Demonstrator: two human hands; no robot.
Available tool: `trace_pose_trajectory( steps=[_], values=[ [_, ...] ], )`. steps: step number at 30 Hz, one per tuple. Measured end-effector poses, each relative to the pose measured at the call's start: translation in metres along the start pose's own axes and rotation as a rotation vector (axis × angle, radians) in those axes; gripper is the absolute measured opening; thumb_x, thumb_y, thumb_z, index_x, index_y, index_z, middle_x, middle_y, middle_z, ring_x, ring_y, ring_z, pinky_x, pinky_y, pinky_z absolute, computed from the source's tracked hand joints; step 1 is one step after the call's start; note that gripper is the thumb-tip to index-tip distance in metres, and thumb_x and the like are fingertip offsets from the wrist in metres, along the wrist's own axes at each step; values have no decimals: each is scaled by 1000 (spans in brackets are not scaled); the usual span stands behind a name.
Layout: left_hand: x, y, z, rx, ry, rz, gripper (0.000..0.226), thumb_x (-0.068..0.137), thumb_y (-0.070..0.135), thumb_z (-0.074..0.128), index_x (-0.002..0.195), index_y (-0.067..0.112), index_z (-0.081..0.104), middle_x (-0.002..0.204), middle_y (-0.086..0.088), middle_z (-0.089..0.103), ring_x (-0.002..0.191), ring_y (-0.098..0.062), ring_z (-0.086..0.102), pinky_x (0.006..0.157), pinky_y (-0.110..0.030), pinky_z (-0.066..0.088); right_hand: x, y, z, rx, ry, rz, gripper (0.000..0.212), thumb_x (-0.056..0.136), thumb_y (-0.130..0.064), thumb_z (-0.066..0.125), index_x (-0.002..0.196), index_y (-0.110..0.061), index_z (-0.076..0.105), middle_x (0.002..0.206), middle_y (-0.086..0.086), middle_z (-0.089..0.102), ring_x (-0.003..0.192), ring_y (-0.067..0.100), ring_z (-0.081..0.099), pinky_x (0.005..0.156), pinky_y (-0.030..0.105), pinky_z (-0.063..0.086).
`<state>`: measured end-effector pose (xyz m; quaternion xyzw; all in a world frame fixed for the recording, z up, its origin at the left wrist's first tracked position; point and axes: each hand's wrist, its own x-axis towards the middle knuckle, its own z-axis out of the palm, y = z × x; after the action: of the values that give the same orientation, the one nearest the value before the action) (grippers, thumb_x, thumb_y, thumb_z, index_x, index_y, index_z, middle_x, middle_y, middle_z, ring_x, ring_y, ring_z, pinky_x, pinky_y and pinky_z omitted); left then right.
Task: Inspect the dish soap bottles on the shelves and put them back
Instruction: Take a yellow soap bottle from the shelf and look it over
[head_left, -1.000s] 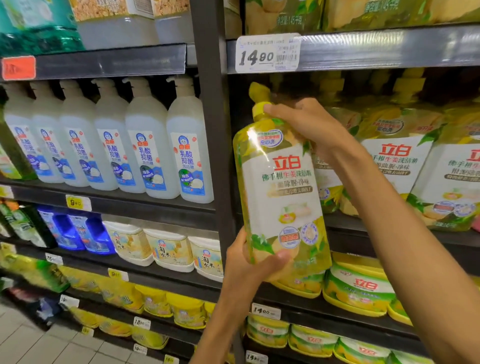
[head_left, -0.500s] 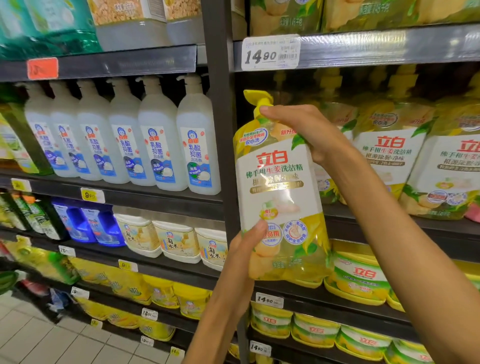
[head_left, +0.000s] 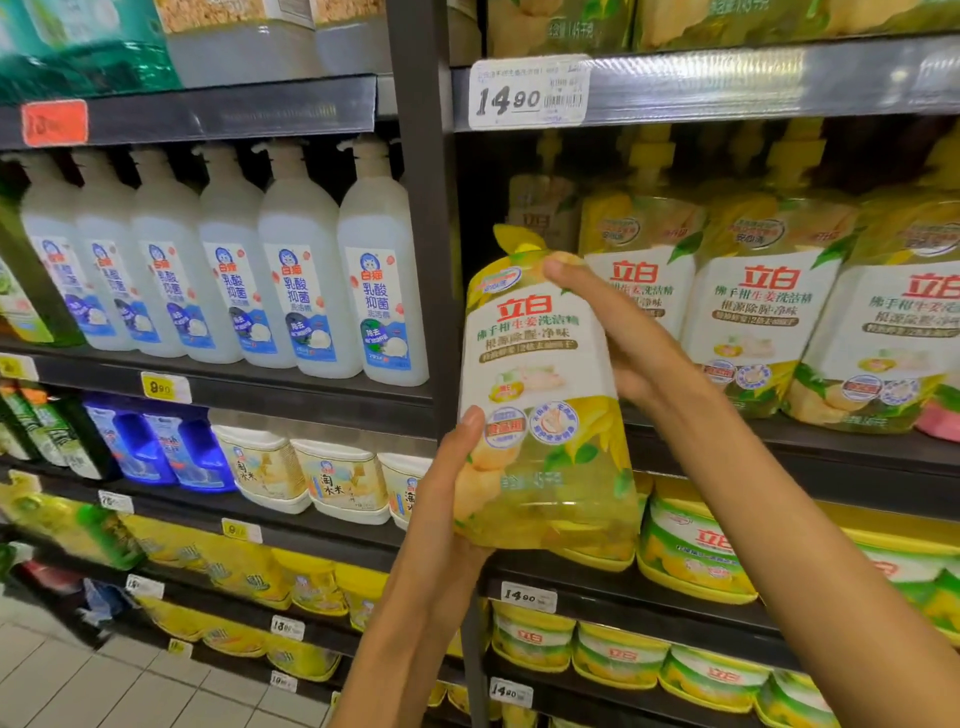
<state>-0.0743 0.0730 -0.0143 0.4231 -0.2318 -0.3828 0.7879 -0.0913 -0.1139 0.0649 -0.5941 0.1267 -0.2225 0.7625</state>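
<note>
Held bottle: a yellow dish soap bottle (head_left: 540, 395) with a white front label and red brand characters, held in the air in front of the shelving, just right of the dark upright post (head_left: 423, 218).
Contents: clear yellowish liquid shows through the lower, unlabelled part of the bottle.
Left hand (head_left: 452, 499): cups the bottom left corner of the bottle from below, thumb pressed up the front of the label, fingers curled under the base.
Right hand (head_left: 618, 332): grips the upper right shoulder of the bottle, fingers wrapped behind it, one fingertip lying across the top near the neck.
Axis and facing: long axis close to upright, top leaning slightly left; the yellow pump head points up and the label faces the camera.
Same-brand row (head_left: 769, 306): matching yellow bottles stand on the shelf behind and right of the held one, labels forward; the right forearm crosses in front of the nearest.
Price tag (head_left: 527, 93): white, reading 14.90, on the shelf edge above.
White bottles (head_left: 306, 275): a row of pale pump bottles with blue labels on the shelf left of the post.
Lower shelves: yellow tubs (head_left: 691, 551) directly beneath the held bottle, blue refill packs (head_left: 156, 447) and white tubs (head_left: 311, 478) to the left.
Floor (head_left: 104, 691): pale tiles at the bottom left.
</note>
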Motion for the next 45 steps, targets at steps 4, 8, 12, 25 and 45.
trace_pose_trajectory(
  steps=[4, 8, 12, 25, 45],
  values=[
    [3, -2, -1, -85, -57, -85, 43, 82, 49, 60, 117, 25, 68, 121, -7, 68, 106, -24, 67, 77, -40, 58, 0, -7, 4, -106, 62, -8, 51, 89, -30, 67, 130, -2, 55, 110, 19, 71, 100, 33, 70, 91, 49, 55],
    [7, 0, -9, -35, -105, -150, 45, 80, 53, 59, 115, 28, 70, 119, -4, 69, 104, -21, 68, 79, -39, 58, -6, -12, 5, -175, 118, -76, 49, 87, -31, 69, 126, -3, 54, 103, 15, 72, 85, 24, 73, 66, 33, 58],
    [10, 4, -10, 86, -72, -92, 55, 82, 60, 51, 128, 31, 59, 126, -4, 66, 115, -21, 63, 87, -38, 56, -19, -15, 13, -253, 166, -238, 40, 84, -31, 73, 116, -15, 55, 100, 9, 73, 82, 19, 74, 71, 33, 59],
    [21, -8, -6, 344, 168, 434, 49, 65, 56, 74, 105, 29, 66, 97, 2, 76, 87, -14, 73, 62, -19, 56, -67, 6, -5, -46, 21, -338, 80, 58, -58, 79, 118, -10, 56, 106, 5, 73, 104, 23, 69, 92, 43, 52],
    [43, -29, -10, 388, 50, 387, 66, 63, 81, 60, 98, 27, 73, 98, 4, 76, 91, -11, 72, 70, -20, 56, -73, 4, -9, -26, -49, -475, 125, 39, -67, 87, 134, -1, 39, 94, -5, 74, 91, 16, 72, 74, 30, 58]
  ],
)
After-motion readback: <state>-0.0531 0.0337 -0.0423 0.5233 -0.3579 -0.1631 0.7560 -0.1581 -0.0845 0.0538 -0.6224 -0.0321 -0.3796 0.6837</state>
